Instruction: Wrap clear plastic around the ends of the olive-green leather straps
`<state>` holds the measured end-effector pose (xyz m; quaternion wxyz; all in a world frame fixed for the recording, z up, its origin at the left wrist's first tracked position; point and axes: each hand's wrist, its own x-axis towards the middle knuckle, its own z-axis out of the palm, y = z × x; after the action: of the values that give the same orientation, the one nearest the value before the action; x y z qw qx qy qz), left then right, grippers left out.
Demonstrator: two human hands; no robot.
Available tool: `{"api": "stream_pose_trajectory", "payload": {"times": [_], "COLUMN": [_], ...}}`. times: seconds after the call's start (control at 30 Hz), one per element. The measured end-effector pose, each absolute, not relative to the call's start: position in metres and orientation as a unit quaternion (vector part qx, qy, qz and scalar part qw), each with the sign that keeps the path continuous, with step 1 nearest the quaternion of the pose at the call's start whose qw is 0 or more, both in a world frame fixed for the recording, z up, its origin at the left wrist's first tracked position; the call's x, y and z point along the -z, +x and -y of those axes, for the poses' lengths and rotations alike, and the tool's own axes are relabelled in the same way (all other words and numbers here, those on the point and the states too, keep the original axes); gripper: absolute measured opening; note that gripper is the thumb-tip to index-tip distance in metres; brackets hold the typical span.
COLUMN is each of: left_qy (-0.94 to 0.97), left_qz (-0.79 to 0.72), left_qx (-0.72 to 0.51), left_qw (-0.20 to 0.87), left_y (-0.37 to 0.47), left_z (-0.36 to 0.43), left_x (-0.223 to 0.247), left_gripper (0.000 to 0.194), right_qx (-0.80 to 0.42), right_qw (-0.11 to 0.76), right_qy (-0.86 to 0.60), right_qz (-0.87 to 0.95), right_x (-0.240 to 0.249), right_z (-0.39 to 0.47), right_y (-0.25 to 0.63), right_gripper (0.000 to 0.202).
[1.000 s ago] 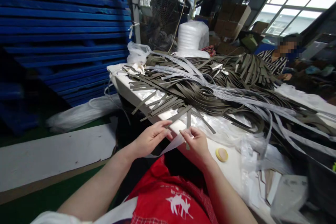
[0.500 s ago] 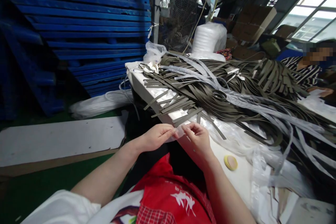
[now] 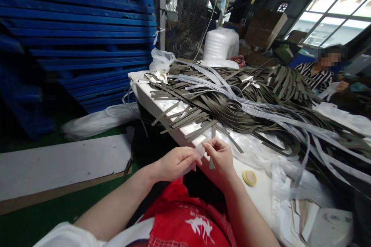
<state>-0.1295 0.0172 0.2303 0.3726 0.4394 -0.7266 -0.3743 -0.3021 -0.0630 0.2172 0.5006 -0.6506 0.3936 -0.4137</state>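
A small piece of clear plastic film (image 3: 199, 149), perhaps the end of a bag or sleeve, is stretched between my hands at the table's near edge. My left hand (image 3: 178, 163) is closed around its lower part, thumb on top. Thumb and fingertips of my right hand (image 3: 220, 157) pinch its upper right corner. Dark grey-green flat straps (image 3: 220, 102) lie in a heap just beyond my hands. One strap end (image 3: 212, 163) shows below my right fingers; whether they touch it I cannot tell. Long translucent plastic sleeves (image 3: 257, 109) trail across the heap.
On the white table (image 3: 261, 200) a round yellow-rimmed tin (image 3: 249, 178) sits right of my forearm. A wrapped white roll (image 3: 220, 46) stands at the back. Blue pallets (image 3: 95, 42) are stacked left, beside a white board (image 3: 66, 162) on the floor. A person in stripes (image 3: 314, 75) sits across.
The view has swung slightly right, shifting the scene left. My left hand has turned a little, its fingers now lower on the plastic. A strap end now shows beneath my right hand.
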Motion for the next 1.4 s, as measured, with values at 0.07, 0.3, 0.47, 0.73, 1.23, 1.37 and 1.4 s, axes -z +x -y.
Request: {"api": "stream_pose_trajectory", "payload": {"times": [0.07, 0.3, 0.47, 0.73, 1.23, 1.37, 1.4], "left_qy": [0.466, 0.544, 0.526, 0.45, 0.4, 0.365, 0.364], "left_qz": [0.714, 0.655, 0.654, 0.67, 0.698, 0.734, 0.731], "left_qx": [0.362, 0.333, 0.365, 0.442, 0.46, 0.428, 0.435], "left_qw": [0.376, 0.405, 0.403, 0.392, 0.375, 0.38, 0.379], "left_y": [-0.13, -0.113, -0.117, -0.147, -0.151, -0.152, -0.153], "left_z": [-0.018, -0.014, -0.004, 0.004, -0.018, -0.02, -0.02], "left_x": [-0.227, -0.2, -0.19, -0.183, -0.195, -0.203, -0.204], "left_gripper": [0.048, 0.044, 0.043, 0.042, 0.043, 0.041, 0.042], "right_qx": [0.415, 0.371, 0.17, 0.163, 0.4, 0.395, 0.394], "right_qw": [0.521, 0.189, -0.085, -0.05, 0.539, 0.525, 0.518], "right_qy": [-0.642, -0.73, -0.721, -0.748, -0.616, -0.655, -0.664], "right_qz": [-0.379, -0.541, -0.667, -0.642, -0.412, -0.373, -0.368], "right_x": [-0.215, -0.17, -0.125, -0.116, -0.179, -0.182, -0.185], "right_z": [0.065, 0.079, 0.056, 0.049, 0.048, 0.051, 0.051], "right_y": [-0.308, -0.397, -0.467, -0.486, -0.355, -0.35, -0.349], "right_gripper": [0.029, 0.032, 0.032, 0.034, 0.023, 0.022, 0.023]}}
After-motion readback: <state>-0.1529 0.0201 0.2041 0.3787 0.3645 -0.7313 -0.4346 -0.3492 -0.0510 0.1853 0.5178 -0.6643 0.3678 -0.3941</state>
